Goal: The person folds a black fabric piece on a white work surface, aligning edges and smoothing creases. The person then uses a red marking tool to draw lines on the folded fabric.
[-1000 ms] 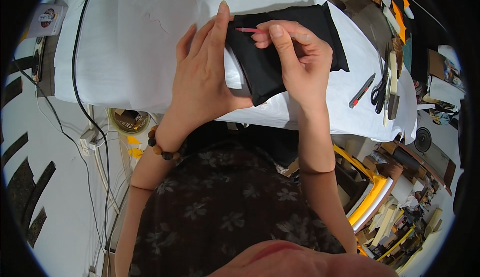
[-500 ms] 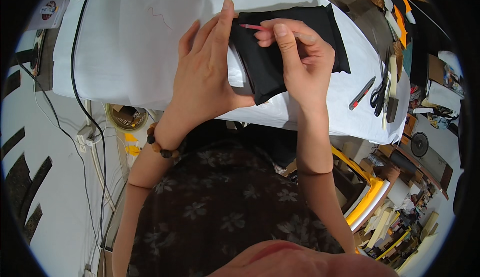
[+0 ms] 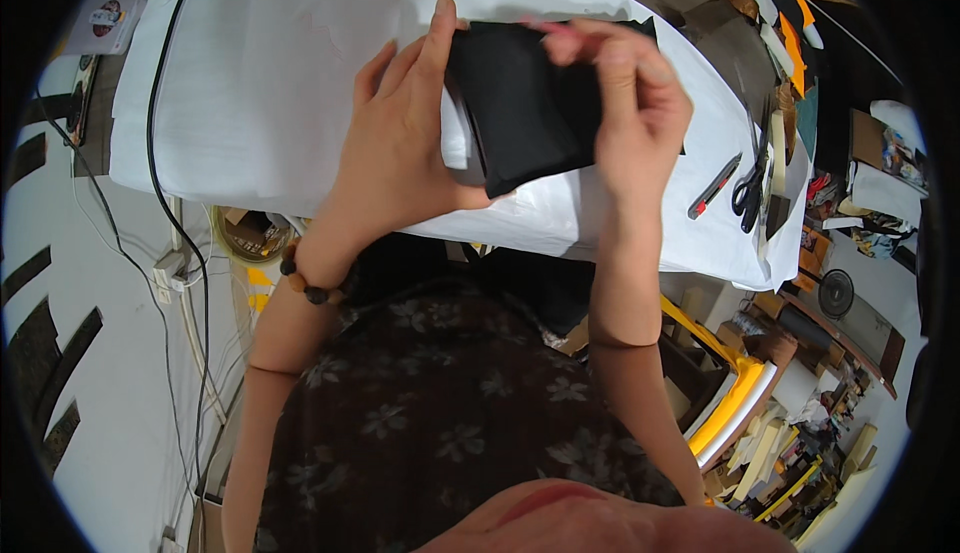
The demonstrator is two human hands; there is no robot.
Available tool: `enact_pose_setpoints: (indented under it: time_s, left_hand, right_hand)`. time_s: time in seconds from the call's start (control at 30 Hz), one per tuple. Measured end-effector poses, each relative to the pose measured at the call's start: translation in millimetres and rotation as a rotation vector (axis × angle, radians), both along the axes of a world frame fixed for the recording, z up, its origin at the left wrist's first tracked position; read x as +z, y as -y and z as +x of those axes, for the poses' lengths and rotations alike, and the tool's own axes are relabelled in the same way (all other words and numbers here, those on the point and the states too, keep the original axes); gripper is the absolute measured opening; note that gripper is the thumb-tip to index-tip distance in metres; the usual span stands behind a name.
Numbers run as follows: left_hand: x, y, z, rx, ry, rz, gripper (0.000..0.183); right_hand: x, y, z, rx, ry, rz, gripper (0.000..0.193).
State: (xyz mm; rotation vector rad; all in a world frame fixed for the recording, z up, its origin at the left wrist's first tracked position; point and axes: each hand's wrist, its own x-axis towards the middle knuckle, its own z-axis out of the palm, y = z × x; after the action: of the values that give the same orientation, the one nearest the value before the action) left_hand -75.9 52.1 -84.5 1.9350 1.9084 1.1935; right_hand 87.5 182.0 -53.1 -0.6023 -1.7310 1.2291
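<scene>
My left hand point(image 3: 395, 138) spans the left edge of a flat black padded piece point(image 3: 540, 103), like a fabric-covered panel. Its index finger reaches the far left corner and its thumb the near left corner, bracing the piece between them. My right hand point(image 3: 640, 103) is over the right part of the black piece, fingers pinched on a slim pink pen-like tool point(image 3: 550, 27). Motion smears the tool and the fingertips. The tool points left, along the far edge; whether it touches the fabric I cannot tell. My right hand hides part of the piece's right side.
White sheeting point(image 3: 240, 123) covers the table. A utility knife point(image 3: 715, 186) and black scissors point(image 3: 746, 198) lie to the right, beside some strips. A black cable point(image 3: 152, 113) runs over the table's left side. Shelves of clutter point(image 3: 770, 443) stand at the lower right.
My right hand has moved to the right and slightly up with the pink tool, whose tip now lies nearer the far edge. My left hand and the black piece have shifted slightly left.
</scene>
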Motion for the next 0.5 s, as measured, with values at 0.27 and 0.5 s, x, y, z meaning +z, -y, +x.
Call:
enact_pose_setpoints:
  time_s: [0.27, 0.5]
  left_hand:
    - [-4, -4, -20, -0.095, 0.036, -0.044, 0.141]
    - [-4, -4, -24, -0.082, 0.370, -0.057, 0.104]
  right_hand:
    - [3, -38, 20, -0.153, 0.637, 0.380, 0.027]
    - [6, -22, 31, -0.346, 0.851, 0.649, 0.016]
